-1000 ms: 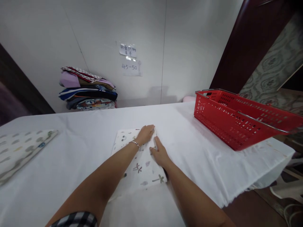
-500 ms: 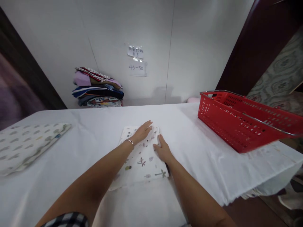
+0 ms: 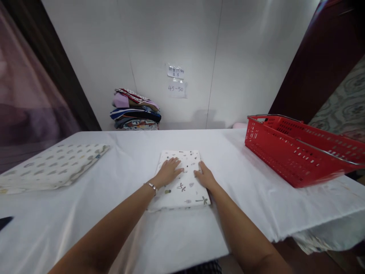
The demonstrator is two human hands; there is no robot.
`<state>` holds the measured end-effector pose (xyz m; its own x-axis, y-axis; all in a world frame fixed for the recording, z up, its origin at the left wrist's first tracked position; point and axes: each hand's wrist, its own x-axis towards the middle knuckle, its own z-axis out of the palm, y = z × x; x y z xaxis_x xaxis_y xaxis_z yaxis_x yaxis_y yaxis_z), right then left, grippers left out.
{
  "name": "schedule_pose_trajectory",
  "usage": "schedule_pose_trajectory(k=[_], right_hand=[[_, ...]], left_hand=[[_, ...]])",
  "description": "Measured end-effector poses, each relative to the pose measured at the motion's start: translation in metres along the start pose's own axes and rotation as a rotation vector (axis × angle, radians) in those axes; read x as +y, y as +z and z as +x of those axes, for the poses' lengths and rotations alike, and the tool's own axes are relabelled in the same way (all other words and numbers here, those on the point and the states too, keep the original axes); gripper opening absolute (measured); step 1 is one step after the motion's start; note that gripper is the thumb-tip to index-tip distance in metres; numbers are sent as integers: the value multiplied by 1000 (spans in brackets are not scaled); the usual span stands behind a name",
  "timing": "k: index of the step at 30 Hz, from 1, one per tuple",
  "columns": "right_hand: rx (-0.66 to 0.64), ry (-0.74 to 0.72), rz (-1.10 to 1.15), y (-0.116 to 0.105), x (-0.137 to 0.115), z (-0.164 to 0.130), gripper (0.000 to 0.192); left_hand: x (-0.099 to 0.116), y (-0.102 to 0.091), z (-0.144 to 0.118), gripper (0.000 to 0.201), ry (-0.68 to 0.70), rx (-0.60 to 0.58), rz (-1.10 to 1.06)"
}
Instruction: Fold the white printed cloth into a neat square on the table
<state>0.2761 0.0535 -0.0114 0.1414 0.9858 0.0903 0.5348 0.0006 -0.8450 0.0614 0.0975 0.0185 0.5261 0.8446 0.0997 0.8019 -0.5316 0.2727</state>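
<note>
A folded white cloth with small printed figures lies in the middle of the table with the white cover. My left hand, with a thin bracelet at the wrist, rests flat on the cloth's left half, fingers spread. At the cloth's right edge my right hand lies flat, fingers together and pointing away from me. Neither hand grips anything.
A red plastic basket with a metal handle stands at the right of the table. A folded dotted cloth lies at the left. A stack of folded coloured fabrics sits against the back wall under paper labels.
My left hand has slid back from the cloth's far edge toward me, and the right hand has shifted slightly. The view has turned left.
</note>
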Motion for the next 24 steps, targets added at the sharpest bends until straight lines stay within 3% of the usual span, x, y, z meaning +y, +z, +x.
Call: schedule_pose_trajectory(k=[4, 7, 10, 13, 18, 21, 24], right_hand=[[59, -77, -22, 0, -7, -5, 65], [16, -201, -45, 14, -28, -4, 64], [-72, -357, -161, 32, -58, 10, 65], [-115, -372, -402, 39, -75, 37, 64], [-152, -98, -759, 30, -48, 69, 68], [-155, -73, -807, 29, -28, 72, 72], [-146, -83, -810, 32, -23, 72, 72]], left_hand=[[-3, -4, -24, 56, -66, 23, 33], [-6, 3, -35, 51, -91, 30, 62], [-5, 8, -36, 52, -91, 38, 79], [-3, 9, -36, 53, -90, 32, 111], [-3, 11, -42, 51, -72, 56, 152], [-4, 8, -40, 49, -66, 38, 131], [-6, -3, -21, 50, -82, 17, 115]])
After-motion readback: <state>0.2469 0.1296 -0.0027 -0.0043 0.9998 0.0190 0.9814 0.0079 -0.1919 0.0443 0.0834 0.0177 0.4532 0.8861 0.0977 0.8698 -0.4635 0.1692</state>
